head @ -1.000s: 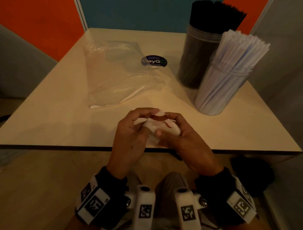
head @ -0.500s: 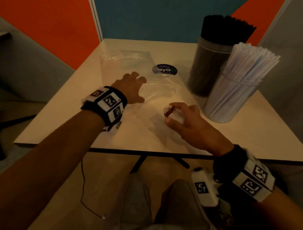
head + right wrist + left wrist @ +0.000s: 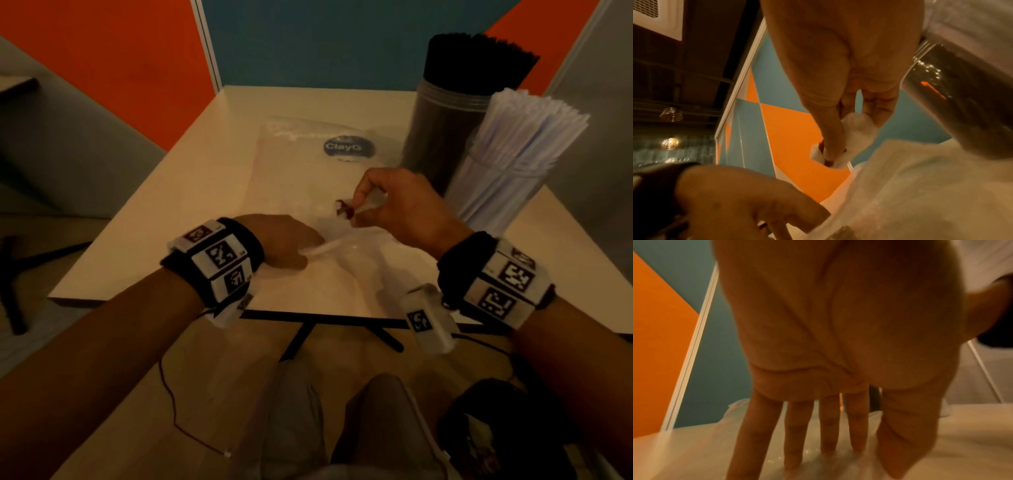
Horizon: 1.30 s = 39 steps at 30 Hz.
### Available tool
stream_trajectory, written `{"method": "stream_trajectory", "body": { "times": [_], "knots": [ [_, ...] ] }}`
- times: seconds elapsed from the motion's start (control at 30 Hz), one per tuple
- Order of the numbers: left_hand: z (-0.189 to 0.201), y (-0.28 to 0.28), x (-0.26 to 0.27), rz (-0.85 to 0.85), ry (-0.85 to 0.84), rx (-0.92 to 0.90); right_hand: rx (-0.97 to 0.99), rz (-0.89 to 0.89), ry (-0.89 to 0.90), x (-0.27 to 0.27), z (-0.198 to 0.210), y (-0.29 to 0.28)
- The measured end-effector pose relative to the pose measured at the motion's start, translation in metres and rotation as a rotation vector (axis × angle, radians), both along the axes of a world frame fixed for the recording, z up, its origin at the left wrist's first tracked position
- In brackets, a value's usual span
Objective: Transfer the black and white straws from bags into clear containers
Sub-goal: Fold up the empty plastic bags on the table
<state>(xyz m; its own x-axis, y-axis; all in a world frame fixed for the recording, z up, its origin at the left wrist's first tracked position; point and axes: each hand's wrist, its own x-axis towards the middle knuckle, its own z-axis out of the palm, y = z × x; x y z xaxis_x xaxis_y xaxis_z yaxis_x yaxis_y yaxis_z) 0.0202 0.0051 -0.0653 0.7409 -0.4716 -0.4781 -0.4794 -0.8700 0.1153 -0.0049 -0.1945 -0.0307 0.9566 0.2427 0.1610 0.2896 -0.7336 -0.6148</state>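
Note:
A clear container of black straws and one of white straws stand at the table's right side. A flat, empty clear bag lies mid-table. My left hand presses the bag's near end, its fingers straight on the plastic. Just above the bag, my right hand pinches a crumpled white plastic wad with a reddish band; the right wrist view shows thumb and fingers closed on that wad.
The beige table ends in a front edge close to my wrists. A round dark sticker sits under the bag's far end. Orange and blue wall panels stand behind. A dark bag lies on the floor at right.
Both hands held the wad at the near edge; then the left reached onto the bag and has now slid back to its near end. The right carried the wad forward over the bag.

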Motion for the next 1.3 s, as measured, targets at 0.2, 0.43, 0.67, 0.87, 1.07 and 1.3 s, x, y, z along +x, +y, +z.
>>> {"method": "stream_trajectory", "body": {
  "times": [0.2, 0.43, 0.67, 0.87, 1.07, 1.3],
  "knots": [
    [-0.008, -0.001, -0.043, 0.103, -0.076, -0.254, -0.297, 0.166, -0.004, -0.009, -0.037, 0.020],
    [-0.021, 0.008, -0.061, 0.174, -0.230, -0.415, -0.511, 0.377, 0.192, -0.041, -0.045, 0.025],
    [-0.019, 0.007, -0.081, 0.062, -0.051, -0.430, -0.339, 0.345, 0.071, -0.042, -0.055, 0.014],
    [-0.021, 0.001, -0.074, 0.100, -0.250, -0.337, -0.215, 0.258, 0.191, -0.034, -0.051, 0.010],
    [-0.014, -0.010, -0.067, 0.185, -0.376, -0.282, -0.166, 0.205, 0.321, -0.023, -0.043, 0.009],
    [-0.023, -0.019, -0.091, -0.082, -0.568, -0.321, -0.188, 0.197, 0.400, -0.001, -0.049, 0.010]
  ]
}}
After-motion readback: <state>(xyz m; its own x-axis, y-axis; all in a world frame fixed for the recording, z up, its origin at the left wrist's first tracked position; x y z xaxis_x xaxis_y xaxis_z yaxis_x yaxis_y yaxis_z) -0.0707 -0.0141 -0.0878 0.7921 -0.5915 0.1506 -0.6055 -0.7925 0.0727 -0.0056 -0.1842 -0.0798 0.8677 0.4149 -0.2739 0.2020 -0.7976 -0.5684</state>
